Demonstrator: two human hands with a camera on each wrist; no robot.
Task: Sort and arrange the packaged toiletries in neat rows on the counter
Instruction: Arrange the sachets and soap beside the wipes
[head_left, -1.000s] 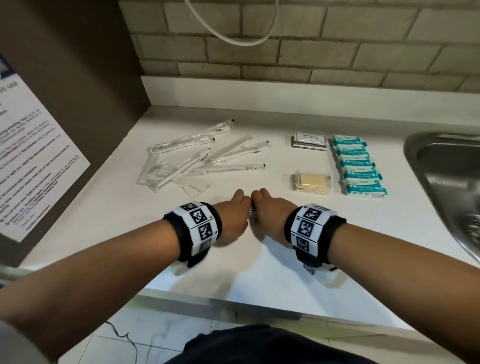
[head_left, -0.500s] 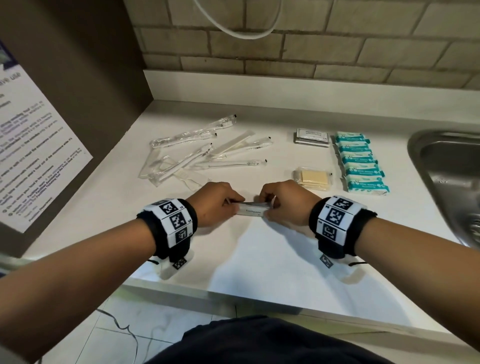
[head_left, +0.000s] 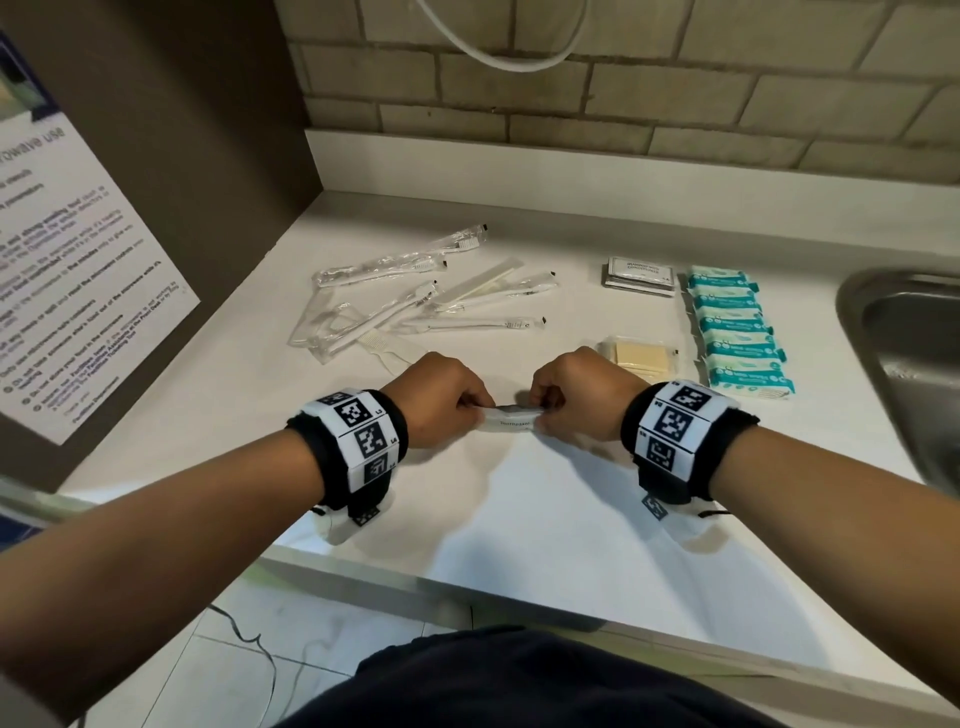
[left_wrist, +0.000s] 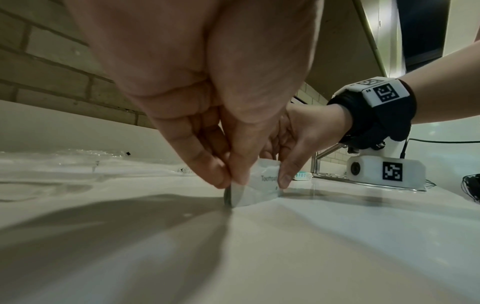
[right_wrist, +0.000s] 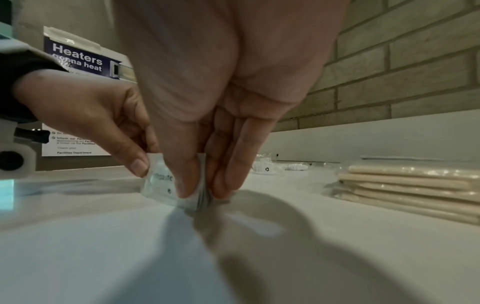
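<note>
White counter (head_left: 519, 519) fills most of the head view, with a brick wall across the top and the edge of a steel sink (head_left: 904, 343) at the right. Just below the middle of the frame, the left hand (head_left: 441, 397) and the right hand (head_left: 576, 395) each pinch one end of a small stack of toothpaste sachets (head_left: 511, 418), standing it on its long edge on the counter. Both wrist views show thumb and fingertips closed on the flat faces of the stack, its lower edge touching the surface.

Above the hands, at centre left, lies a loose jumble of wrapped toothbrushes (head_left: 415, 291). At centre right sit a pile of dark-edged sachets (head_left: 640, 273), a wrapped stack of pale yellow sheets (head_left: 641, 358) and a neat column of teal packets (head_left: 737, 332).

These sachets look thin, light and bendy, with smooth film that probably slides against itself, so the stack could fan out if held loosely. Gripping at the short ends, squeezing the faces together, seems the safest hold; tapping the edge on the counter should square them.
</note>
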